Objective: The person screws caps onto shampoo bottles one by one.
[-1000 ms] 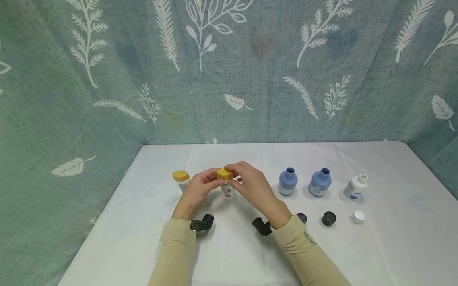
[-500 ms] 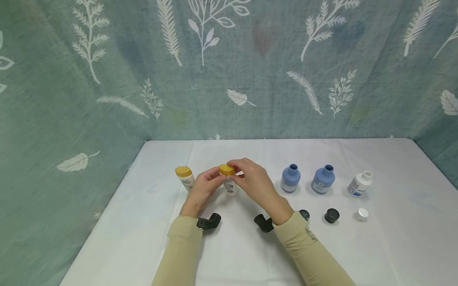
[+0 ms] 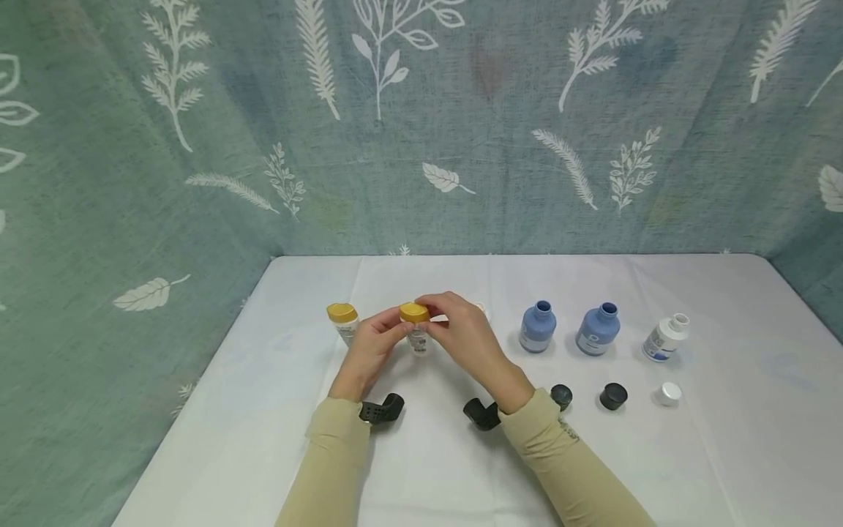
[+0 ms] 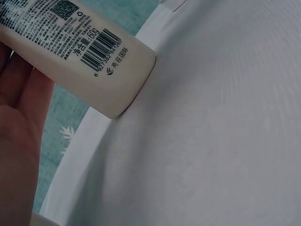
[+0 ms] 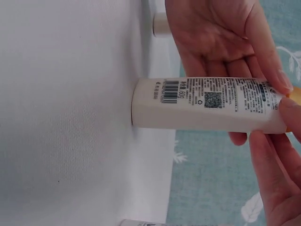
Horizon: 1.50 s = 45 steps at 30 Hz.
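Yellow-capped bottle (image 3: pixel 418 342), left of centre, close to upright between both hands, with its base at the white cloth (image 3: pixel 448 468); cannot tell whether touching. Carries a dense block of fine Chinese print, a QR code (image 4: pixel 64 10) and a barcode (image 4: pixel 100 49), numbered from "6 927382", with later digits unclear; reads "净含量: 60g" above the bars. Gripped near the top by the left hand (image 3: pixel 372 340), partly closed, with thumb in front and fingers behind. Pinched at the yellow cap (image 3: pixel 413 313) by the fingertips of the right hand (image 3: pixel 464 326). Just left, a second yellow-capped bottle (image 3: pixel 343 322), partly hidden by the left hand. Behind the right hand, a mostly covered whitish item (image 3: pixel 483 310). Farther right, two uncapped blue bottles (image 3: pixel 598 331), one marked with a "P"-like letter, then an open white bottle (image 3: pixel 667 337), with label too small to read. In front of these, two black caps (image 3: pixel 614 396), one close to the right sleeve (image 3: pixel 543 432), and a white cap (image 3: pixel 669 394).
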Motion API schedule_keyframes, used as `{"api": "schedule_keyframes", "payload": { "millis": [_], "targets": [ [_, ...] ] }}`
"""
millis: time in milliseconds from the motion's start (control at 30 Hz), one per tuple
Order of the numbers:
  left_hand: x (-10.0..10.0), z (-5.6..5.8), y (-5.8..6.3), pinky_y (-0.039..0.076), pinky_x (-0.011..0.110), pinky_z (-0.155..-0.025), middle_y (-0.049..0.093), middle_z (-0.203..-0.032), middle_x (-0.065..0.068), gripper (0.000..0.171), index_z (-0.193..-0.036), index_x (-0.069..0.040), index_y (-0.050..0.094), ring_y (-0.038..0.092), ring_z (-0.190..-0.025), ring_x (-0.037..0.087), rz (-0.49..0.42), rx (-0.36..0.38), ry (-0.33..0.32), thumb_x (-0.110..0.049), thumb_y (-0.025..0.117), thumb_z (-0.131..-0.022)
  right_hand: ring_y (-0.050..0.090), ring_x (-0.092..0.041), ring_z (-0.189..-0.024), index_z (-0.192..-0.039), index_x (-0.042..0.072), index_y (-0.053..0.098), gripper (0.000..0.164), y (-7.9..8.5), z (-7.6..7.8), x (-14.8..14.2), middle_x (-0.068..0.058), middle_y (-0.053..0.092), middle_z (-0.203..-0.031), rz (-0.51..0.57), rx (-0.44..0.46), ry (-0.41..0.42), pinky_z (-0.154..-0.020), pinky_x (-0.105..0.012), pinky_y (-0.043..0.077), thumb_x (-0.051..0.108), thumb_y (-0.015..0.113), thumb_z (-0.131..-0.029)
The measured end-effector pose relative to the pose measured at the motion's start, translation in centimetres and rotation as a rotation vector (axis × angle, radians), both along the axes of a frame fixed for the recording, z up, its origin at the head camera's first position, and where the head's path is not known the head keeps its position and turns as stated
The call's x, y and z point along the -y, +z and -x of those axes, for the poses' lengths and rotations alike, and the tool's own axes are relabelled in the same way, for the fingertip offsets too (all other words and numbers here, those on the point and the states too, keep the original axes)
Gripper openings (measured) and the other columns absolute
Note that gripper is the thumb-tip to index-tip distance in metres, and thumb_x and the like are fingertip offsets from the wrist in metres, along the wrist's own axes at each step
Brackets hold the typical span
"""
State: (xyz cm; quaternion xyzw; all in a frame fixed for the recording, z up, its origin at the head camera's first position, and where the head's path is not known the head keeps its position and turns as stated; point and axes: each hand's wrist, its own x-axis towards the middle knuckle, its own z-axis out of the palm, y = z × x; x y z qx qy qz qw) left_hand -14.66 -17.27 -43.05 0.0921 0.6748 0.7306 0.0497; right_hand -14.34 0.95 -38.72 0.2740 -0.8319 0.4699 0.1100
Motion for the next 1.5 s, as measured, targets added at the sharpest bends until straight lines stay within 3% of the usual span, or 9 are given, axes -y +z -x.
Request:
{"api": "schedule_keyframes", "payload": {
  "millis": [267, 467, 667, 767, 1000, 1300, 1400, 1500],
  "targets": [
    [0.1, -0.1, -0.1, 0.034, 0.032, -0.097, 0.054, -0.12, 0.01, 0.044, -0.118, -0.003, 0.056, 0.045, -0.116, 0.021, -0.046, 0.02, 0.003, -0.024, 0.066, -0.08, 0.056, -0.005, -0.091, -0.111, 0.015, 0.061, 0.032, 0.1, 0.2, 0.0, 0.004, 0.058, -0.102, 0.021, 0.028, 0.017, -0.071, -0.016, 0.048, 0.012, 0.067, -0.08],
    [0.1, -0.3, -0.1, 0.033, 0.033, -0.098, 0.055, -0.12, 0.008, 0.046, -0.119, -0.007, 0.056, 0.045, -0.116, 0.019, 0.021, 0.047, 0.012, -0.027, 0.067, -0.079, 0.058, -0.008, -0.092, -0.114, 0.013, 0.059, 0.034, 0.1, 0.2, 0.0, 0.002, 0.058, -0.104, -0.013, 0.043, 0.017, -0.073, -0.017, 0.047, 0.012, 0.066, -0.081],
    [-0.4, -1.3, 1.5, 0.028, 0.039, -0.101, 0.047, -0.13, 0.002, 0.053, -0.131, -0.02, 0.046, 0.041, -0.119, 0.017, 0.1, 0.054, -0.025, -0.026, 0.065, -0.082, 0.055, -0.007, -0.096, -0.12, 0.016, 0.055, 0.04, 0.0, -0.1, 0.0, 0.004, 0.057, -0.108, -0.039, 0.062, 0.026, -0.077, -0.021, 0.047, 0.017, 0.066, -0.081],
    [-0.8, -1.8, 2.8, 0.024, 0.043, -0.102, 0.04, -0.135, -0.005, 0.053, -0.135, -0.026, 0.038, 0.037, -0.122, 0.015, 0.147, 0.011, -0.04, -0.027, 0.059, -0.087, 0.053, -0.008, -0.099, -0.122, 0.016, 0.053, 0.041, 0.2, -0.2, -0.1, 0.004, 0.055, -0.109, -0.044, 0.042, 0.026, -0.079, -0.025, 0.047, 0.021, 0.065, -0.083],
    [-1.3, -1.6, 4.6, 0.022, 0.049, -0.1, 0.043, -0.132, -0.006, 0.043, -0.137, -0.023, 0.034, 0.033, -0.124, 0.01, 0.211, -0.147, -0.021, -0.028, 0.041, -0.095, 0.049, -0.01, -0.103, -0.122, 0.016, 0.053, 0.035, 1.4, -0.3, -0.6, 0.003, 0.052, -0.114, -0.034, -0.039, 0.011, -0.083, -0.03, 0.046, 0.026, 0.057, -0.088],
    [-2.0, -0.6, 5.0, 0.027, 0.041, -0.1, 0.049, -0.127, -0.009, 0.041, -0.131, -0.025, 0.042, 0.035, -0.122, 0.006, 0.218, -0.237, 0.064, -0.034, 0.048, -0.092, 0.052, -0.005, -0.099, -0.113, 0.016, 0.058, 0.025, 2.9, -0.2, -1.8, 0.007, 0.055, -0.107, 0.023, -0.116, -0.029, -0.079, -0.029, 0.047, 0.021, 0.054, -0.089],
    [-2.4, -0.6, 5.5, 0.025, 0.037, -0.102, 0.049, -0.125, -0.012, 0.043, -0.129, -0.026, 0.044, 0.033, -0.123, 0.004, 0.302, -0.301, 0.107, -0.039, 0.051, -0.089, 0.053, -0.004, -0.096, -0.112, 0.016, 0.059, 0.024, 3.5, -0.2, -2.4, 0.009, 0.057, -0.104, 0.049, -0.109, -0.023, -0.077, -0.028, 0.048, 0.023, 0.053, -0.09],
    [-2.9, -0.9, 6.4, 0.024, 0.035, -0.102, 0.05, -0.122, -0.016, 0.041, -0.125, -0.027, 0.048, 0.033, -0.122, 0.002, 0.408, -0.398, 0.209, -0.042, 0.052, -0.088, 0.054, -0.003, -0.091, -0.112, 0.017, 0.06, 0.024, 4.3, -0.3, -3.1, 0.01, 0.06, -0.099, 0.095, -0.089, 0.006, -0.075, -0.026, 0.048, 0.024, 0.053, -0.09]
  ]
}}
